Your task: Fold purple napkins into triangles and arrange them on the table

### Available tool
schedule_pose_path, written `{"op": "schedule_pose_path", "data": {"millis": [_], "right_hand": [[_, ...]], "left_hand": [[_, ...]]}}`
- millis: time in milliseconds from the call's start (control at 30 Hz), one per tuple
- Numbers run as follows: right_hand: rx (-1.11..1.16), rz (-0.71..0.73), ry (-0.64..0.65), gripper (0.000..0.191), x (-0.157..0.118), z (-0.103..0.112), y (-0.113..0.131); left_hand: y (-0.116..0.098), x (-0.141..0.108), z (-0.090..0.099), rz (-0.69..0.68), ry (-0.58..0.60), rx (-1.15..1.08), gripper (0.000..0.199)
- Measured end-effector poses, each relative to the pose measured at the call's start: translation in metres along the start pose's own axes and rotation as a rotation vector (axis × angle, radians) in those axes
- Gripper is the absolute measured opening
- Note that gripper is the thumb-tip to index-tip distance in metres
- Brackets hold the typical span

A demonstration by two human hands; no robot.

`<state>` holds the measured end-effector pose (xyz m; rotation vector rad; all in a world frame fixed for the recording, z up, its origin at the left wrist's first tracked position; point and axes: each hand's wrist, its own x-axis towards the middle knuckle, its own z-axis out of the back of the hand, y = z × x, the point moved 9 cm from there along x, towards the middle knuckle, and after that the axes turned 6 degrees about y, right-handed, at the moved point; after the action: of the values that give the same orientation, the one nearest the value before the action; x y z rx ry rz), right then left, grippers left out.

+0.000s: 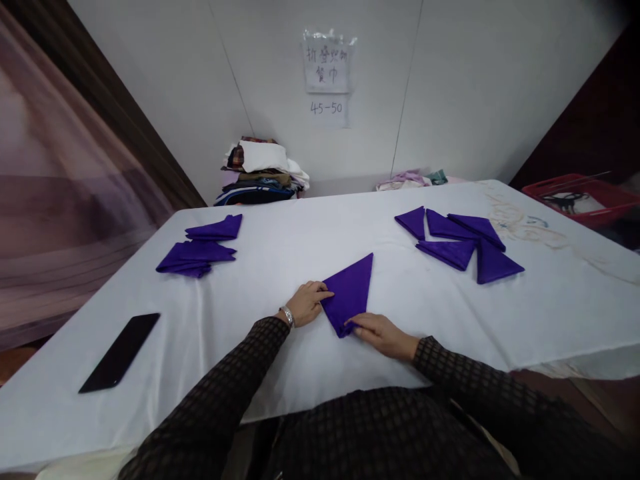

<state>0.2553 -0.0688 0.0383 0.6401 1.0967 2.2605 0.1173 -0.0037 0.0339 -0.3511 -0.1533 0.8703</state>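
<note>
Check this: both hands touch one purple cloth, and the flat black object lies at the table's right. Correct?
No: the head view shows the flat black object on the left of the table. The left hand and right hand do both touch one purple cloth.

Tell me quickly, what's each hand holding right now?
Left hand: fingers on the left edge of the folded purple cloth; whether it grips cannot be told.
Right hand: closed, pinching the same cloth near its closest corner.

Left hand (pixel 307 303) outstretched, right hand (pixel 383 333) curled
</note>
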Motion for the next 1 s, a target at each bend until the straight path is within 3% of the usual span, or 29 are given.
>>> {"op": "schedule_pose_path", "data": {"millis": [133, 233, 300, 533, 800, 1000], "right_hand": [[0.558, -0.302, -0.261, 0.030, 0.007, 0.027, -0.037], [0.897, -0.370, -0.389, 0.029, 0.015, 0.039, -0.056], [0.985, -0.392, -0.441, 0.029, 0.020, 0.046, -0.065], [1.025, -0.438, -0.503, 0.030, 0.031, 0.057, -0.086], [0.898, -0.423, -0.452, 0.036, 0.031, 0.062, -0.064], [0.784, -0.475, -0.473, 0.040, 0.035, 0.066, -0.071]], "left_hand": [[0.005, 0.002, -0.001, 0.002, 0.008, -0.033, 0.049], [0.009, 0.006, 0.000, 0.029, -0.032, -0.054, 0.033], [0.013, 0.010, 0.002, 0.067, -0.082, -0.085, 0.021], [0.020, 0.018, 0.005, 0.182, -0.167, -0.150, 0.037], [0.020, 0.019, 0.004, 0.187, -0.176, -0.126, 0.037], [0.019, 0.016, 0.005, 0.182, -0.197, -0.138, 0.034]]}}
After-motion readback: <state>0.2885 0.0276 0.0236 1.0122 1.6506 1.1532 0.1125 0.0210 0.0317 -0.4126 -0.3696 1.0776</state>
